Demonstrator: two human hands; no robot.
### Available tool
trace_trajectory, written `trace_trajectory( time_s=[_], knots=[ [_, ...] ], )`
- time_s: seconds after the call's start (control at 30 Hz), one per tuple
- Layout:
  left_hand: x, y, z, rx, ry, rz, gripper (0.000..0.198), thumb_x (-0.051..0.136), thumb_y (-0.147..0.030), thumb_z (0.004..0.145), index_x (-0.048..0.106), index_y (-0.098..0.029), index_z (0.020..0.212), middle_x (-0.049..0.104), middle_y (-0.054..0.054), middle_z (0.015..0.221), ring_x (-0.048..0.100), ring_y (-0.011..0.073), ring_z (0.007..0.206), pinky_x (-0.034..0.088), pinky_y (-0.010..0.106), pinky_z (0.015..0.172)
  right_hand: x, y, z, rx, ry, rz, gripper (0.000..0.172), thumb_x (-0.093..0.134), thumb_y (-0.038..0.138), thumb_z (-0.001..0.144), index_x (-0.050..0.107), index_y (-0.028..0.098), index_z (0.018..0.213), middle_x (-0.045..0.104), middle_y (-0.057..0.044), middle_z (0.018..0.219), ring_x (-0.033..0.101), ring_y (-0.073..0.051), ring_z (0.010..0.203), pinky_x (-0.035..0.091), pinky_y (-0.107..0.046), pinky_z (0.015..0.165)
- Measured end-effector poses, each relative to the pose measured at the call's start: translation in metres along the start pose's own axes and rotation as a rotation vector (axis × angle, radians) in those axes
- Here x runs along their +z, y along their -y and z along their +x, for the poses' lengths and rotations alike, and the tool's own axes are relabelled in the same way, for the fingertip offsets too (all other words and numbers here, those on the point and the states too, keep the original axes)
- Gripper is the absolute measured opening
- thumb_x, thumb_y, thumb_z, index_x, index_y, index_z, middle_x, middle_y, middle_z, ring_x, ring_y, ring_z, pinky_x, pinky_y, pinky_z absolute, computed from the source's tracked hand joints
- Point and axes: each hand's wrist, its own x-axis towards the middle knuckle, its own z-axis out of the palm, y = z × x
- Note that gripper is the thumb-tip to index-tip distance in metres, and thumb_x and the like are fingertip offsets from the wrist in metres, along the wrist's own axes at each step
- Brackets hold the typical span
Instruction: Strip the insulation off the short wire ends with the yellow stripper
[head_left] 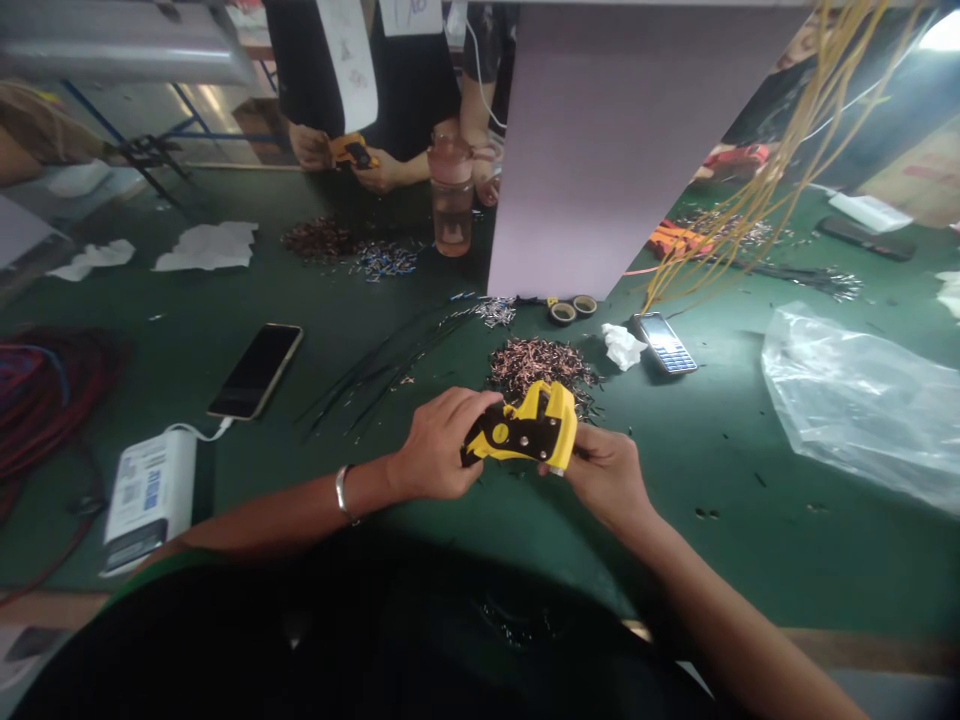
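The yellow wire stripper (525,430) lies left-to-right between both hands, the left hand (435,450) with its grip closed round the handles, the right hand (604,475) pinching the head end.

Mat (712,480) free front-right; scrap pile (541,362), probably wire ends, blocks ahead; plastic bag (862,410) far right.

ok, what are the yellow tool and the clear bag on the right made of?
Yellow tool: likely moulded plastic, going by its matte yellow shell with a black panel. Clear bag: thin plastic film, see-through and crinkled, with glossy highlights.
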Motion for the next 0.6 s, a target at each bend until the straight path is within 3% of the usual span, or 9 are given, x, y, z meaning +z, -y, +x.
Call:
trace_trajectory(
  time_s=[0.17,0.6],
  knots=[
    [-0.0010,-0.0014,0.0001,0.007,0.015,0.015,0.076,0.059,-0.017,0.067,0.041,-0.019,0.141,0.063,0.015,0.116,0.062,0.0318,0.101,0.054,0.049,0.085,-0.0021,-0.0084,0.0019,-0.104,-0.034,-0.035,0.016,0.067,0.021,0.080,0.083,0.025,0.077,0.080,-0.002,0.073,0.074,-0.019,0.063,0.062,-0.032,0.059],
    [0.0026,0.0033,-0.0024,-0.052,0.069,-0.104,0.059,0.058,-0.019,0.068,0.047,-0.018,0.126,0.064,0.012,0.107,0.064,0.0280,0.094,0.056,0.045,0.081,-0.0023,-0.0033,0.0024,-0.160,-0.005,-0.111,0.019,0.065,0.023,0.083,0.080,0.025,0.072,0.076,-0.001,0.065,0.070,-0.017,0.058,0.058,-0.030,0.056]
  ],
)
